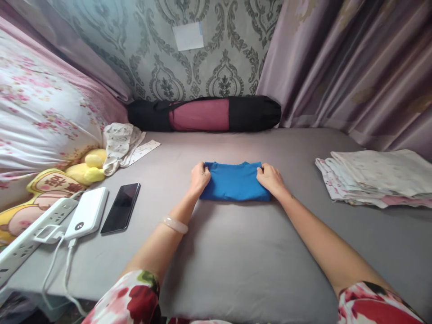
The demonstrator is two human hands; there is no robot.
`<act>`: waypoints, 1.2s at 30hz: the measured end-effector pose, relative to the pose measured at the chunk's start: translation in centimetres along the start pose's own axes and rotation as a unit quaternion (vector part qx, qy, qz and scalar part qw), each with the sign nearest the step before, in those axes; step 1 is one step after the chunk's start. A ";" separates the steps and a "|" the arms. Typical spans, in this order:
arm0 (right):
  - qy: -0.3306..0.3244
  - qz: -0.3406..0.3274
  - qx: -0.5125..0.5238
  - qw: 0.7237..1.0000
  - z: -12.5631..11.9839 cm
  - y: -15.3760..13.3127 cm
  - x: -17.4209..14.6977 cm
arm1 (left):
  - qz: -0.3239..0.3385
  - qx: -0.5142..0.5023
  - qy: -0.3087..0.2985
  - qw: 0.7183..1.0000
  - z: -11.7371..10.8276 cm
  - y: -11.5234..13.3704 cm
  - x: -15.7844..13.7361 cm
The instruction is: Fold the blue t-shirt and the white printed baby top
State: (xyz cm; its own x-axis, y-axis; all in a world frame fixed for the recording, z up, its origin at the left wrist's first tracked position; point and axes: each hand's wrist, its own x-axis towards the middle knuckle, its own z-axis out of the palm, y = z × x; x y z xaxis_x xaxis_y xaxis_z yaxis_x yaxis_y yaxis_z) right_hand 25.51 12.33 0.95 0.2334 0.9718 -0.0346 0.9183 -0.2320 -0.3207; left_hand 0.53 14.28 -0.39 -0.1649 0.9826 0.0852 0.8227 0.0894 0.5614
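A blue folded garment point(236, 182) forms a flat rectangle at the middle of the grey bed sheet point(243, 252). What looks like a neckline runs along its far edge. My left hand point(200, 177) grips its left side, fingers curled under or behind the cloth and thumb on top. On the opposite side my right hand point(271, 178) is closed on the cloth in the same way. Both forearms reach forward from the near edge. Whether the garment rests fully on the sheet or is slightly raised, I cannot tell.
Folded cloths point(381, 177) are stacked at right. At left lie a phone point(120, 208), a white power bank point(87, 213), a power strip point(27, 236) with cables, yellow plush toys point(56, 180) and a crumpled patterned cloth point(123, 144). A long black-and-maroon bag point(202, 114) lies against the wall.
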 end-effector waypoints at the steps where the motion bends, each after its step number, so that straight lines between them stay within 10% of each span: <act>1: 0.003 0.002 -0.005 1.000 0.0 -0.3 0.0 | 0.001 0.012 0.007 1.000 0.3 0.0 0.1; 28: 0.043 0.046 0.002 0.998 0.8 -1.7 0.2 | -0.004 0.064 0.051 0.997 1.3 0.4 -0.2; 36: 0.104 -0.182 -0.069 0.975 2.4 -4.7 -3.0 | 0.168 0.148 -0.003 0.975 1.4 3.7 -4.1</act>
State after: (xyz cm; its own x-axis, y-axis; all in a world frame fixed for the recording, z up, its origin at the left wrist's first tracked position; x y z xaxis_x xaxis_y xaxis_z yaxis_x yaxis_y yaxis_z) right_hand 19.76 10.61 0.24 -0.0693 0.9646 0.2546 0.9835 0.1089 -0.1448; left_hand 5.01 10.79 0.24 0.1431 0.9656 0.2170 0.9509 -0.1949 0.2403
